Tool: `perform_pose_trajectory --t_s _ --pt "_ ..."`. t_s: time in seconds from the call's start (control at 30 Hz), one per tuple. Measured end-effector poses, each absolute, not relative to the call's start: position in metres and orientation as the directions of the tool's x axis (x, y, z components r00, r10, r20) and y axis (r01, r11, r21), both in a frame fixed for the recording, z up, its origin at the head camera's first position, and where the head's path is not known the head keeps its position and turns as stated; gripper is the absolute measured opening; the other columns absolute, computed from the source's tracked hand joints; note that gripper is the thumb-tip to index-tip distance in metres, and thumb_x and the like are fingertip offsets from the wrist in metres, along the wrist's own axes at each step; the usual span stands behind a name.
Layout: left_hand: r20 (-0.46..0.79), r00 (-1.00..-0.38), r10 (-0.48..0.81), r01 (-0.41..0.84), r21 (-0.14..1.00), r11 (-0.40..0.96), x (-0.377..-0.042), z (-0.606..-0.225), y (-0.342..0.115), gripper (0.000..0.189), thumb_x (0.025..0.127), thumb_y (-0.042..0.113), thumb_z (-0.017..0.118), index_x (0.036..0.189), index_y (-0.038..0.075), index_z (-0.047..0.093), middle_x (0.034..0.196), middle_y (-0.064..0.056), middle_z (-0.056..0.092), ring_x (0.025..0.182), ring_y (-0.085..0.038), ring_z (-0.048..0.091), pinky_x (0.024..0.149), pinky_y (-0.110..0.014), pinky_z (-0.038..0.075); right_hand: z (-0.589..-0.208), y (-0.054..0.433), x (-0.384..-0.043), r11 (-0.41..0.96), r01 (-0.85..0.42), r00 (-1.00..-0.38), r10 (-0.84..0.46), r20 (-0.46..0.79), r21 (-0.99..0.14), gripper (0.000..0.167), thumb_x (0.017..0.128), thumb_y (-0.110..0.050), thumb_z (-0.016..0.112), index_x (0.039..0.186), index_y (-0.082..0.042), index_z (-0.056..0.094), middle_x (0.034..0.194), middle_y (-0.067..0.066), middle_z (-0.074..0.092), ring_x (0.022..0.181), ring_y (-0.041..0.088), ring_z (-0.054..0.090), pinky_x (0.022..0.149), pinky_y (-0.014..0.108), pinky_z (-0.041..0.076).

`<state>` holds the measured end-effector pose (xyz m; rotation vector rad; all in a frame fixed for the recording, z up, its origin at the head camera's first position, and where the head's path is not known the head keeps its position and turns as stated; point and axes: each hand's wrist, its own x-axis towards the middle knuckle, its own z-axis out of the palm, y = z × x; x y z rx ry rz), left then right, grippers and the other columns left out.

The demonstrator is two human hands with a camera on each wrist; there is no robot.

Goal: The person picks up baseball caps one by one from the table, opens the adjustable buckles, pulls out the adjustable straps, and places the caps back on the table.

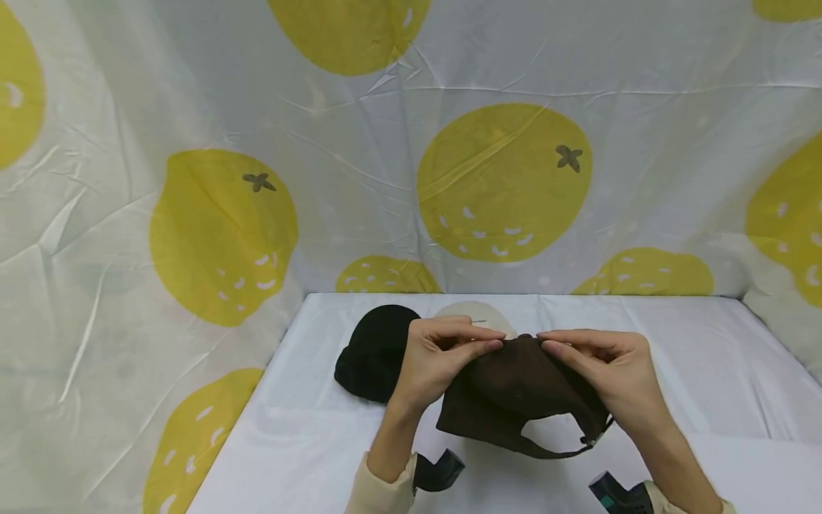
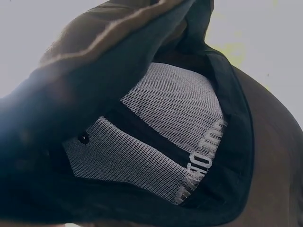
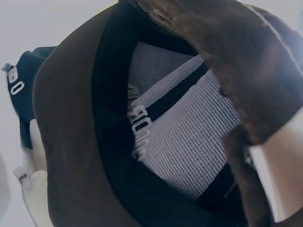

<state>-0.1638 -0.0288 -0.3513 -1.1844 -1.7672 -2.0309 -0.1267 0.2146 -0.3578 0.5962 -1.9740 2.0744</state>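
A dark brown baseball cap [image 1: 507, 385] hangs above the table between both hands. My left hand [image 1: 443, 357] pinches its upper edge, left of the top button, between thumb and index finger. On the other side of the button, my right hand [image 1: 606, 368] pinches the cloth the same way. The strap [image 1: 559, 453] and the back opening face me at the lower right. Inside the cap, both wrist views show a white mesh lining [image 2: 175, 99] and a dark sweatband [image 3: 111, 123]. The brown brim [image 3: 68, 118] shows in the right wrist view.
A black cap [image 1: 372, 353] lies on the white table [image 1: 289, 442] to the left. Behind the brown cap is a cream cap [image 1: 475, 310], partly hidden. A lemon-print cloth [image 1: 359, 178] hangs behind and beside the table.
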Motion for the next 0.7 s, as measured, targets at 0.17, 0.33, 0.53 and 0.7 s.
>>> perform_pose_trajectory --t_s 0.17,0.33,0.53,0.7 --pt "0.674 -0.654 0.344 0.619 0.738 -0.27 -0.164 -0.35 -0.028 0.014 0.086 -0.006 0.078 0.095 -0.017 0.075 0.074 -0.022 0.067 0.064 -0.01 0.056 0.058 -0.021 0.043 -0.358 0.213 -0.126 -0.068 -0.464 -0.877 -0.103 0.469 -0.883 0.015 0.092 0.01 0.07 0.106 0.013 0.076 0.096 0.002 0.082 0.081 0.007 0.076 0.062 0.022 0.058" --pt "0.673 -0.657 0.34 0.621 0.739 -0.263 -0.164 -0.35 -0.029 0.014 0.087 -0.006 0.078 0.095 -0.017 0.075 0.074 -0.022 0.067 0.065 -0.01 0.056 0.059 -0.02 0.044 -0.359 0.213 -0.125 -0.011 -0.495 -0.865 -0.091 0.493 -0.869 0.015 0.09 0.011 0.071 0.105 0.013 0.076 0.093 0.0 0.082 0.073 0.004 0.072 0.058 0.019 0.055" --pt "0.668 -0.68 0.302 0.622 0.744 -0.246 -0.162 -0.348 -0.037 0.013 0.086 -0.004 0.079 0.095 -0.015 0.077 0.068 -0.017 0.063 0.059 -0.01 0.049 0.056 -0.022 0.041 -0.354 0.213 -0.122 0.112 -0.513 -0.859 -0.08 0.506 -0.851 0.017 0.088 0.01 0.075 0.104 0.009 0.078 0.068 -0.003 0.074 0.048 0.012 0.041 0.045 0.026 0.04" --pt "0.665 -0.706 0.243 0.61 0.746 -0.267 -0.164 -0.345 -0.046 0.015 0.087 -0.004 0.079 0.094 -0.016 0.076 0.075 -0.014 0.071 0.064 -0.011 0.059 0.058 -0.021 0.045 -0.352 0.218 -0.122 0.102 -0.568 -0.823 -0.094 0.561 -0.817 0.022 0.083 0.016 0.075 0.102 0.005 0.079 0.047 -0.005 0.042 0.046 0.017 0.024 0.04 0.03 0.024"
